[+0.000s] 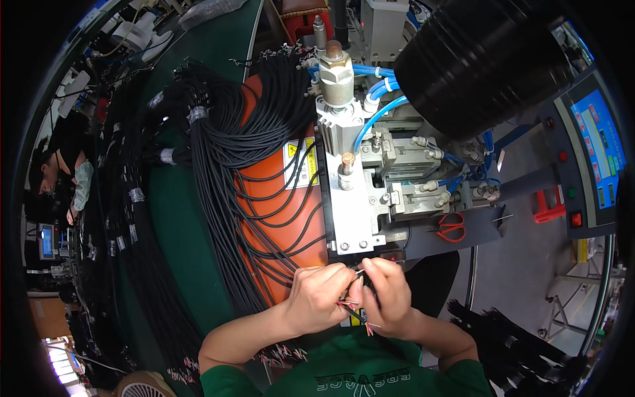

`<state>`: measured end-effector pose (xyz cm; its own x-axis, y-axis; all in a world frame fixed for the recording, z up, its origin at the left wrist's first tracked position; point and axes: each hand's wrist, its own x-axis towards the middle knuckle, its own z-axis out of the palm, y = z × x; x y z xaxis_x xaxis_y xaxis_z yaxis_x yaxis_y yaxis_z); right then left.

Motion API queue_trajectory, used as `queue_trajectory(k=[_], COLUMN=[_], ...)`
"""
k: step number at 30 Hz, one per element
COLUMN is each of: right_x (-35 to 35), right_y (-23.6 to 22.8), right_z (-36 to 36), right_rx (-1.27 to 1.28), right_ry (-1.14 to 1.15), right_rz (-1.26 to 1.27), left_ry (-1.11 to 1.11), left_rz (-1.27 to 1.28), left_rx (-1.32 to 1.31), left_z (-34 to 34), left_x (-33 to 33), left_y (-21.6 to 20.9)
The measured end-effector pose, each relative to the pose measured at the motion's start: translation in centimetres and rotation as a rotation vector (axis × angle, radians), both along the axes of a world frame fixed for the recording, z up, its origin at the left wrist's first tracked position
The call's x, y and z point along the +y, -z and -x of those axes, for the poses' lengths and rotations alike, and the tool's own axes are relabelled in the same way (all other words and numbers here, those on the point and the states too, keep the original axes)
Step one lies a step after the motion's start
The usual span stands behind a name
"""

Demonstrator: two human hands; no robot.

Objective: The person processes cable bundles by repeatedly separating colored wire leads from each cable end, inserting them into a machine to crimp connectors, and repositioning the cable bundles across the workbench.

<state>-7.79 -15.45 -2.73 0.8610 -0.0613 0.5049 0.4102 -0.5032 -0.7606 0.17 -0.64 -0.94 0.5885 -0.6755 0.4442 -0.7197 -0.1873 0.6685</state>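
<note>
My left hand [319, 296] and my right hand [387, 296] meet just in front of the machine. Both are closed, with fingertips pinched almost together. Between them they hold a black cable [356, 313] whose thin red, white and yellow wire ends [369, 327] stick out below the fingers. A thin pale strand shows at the fingertips, but its exact grip is partly hidden. Left of the hands, several black cables [278, 225] lie spread across an orange board [268, 175], some running to the edge of the metal machine [350, 215].
Thick bundles of black cable [218, 145] cover the green table [173, 212] on the left. Red-handled scissors [451, 227] lie right of the machine. A black cylinder [486, 63] hangs at the upper right, near a control screen [598, 149]. Another person [66, 165] sits far left.
</note>
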Motion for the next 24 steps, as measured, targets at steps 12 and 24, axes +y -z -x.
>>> queue_trajectory(k=[12,24], right_x=[-3.1,-4.2], right_y=[1.8,0.5], right_z=[-1.3,-1.9], right_rx=[0.594,0.583], right_ry=[-0.424,-0.333], right_rz=[-1.183,-0.738], left_ry=[0.169,0.293], left_rz=[0.06,-0.147], left_rx=[0.419,0.702], left_z=[-0.9,-2.0], left_x=[0.5,1.3], left_y=[0.1,0.2])
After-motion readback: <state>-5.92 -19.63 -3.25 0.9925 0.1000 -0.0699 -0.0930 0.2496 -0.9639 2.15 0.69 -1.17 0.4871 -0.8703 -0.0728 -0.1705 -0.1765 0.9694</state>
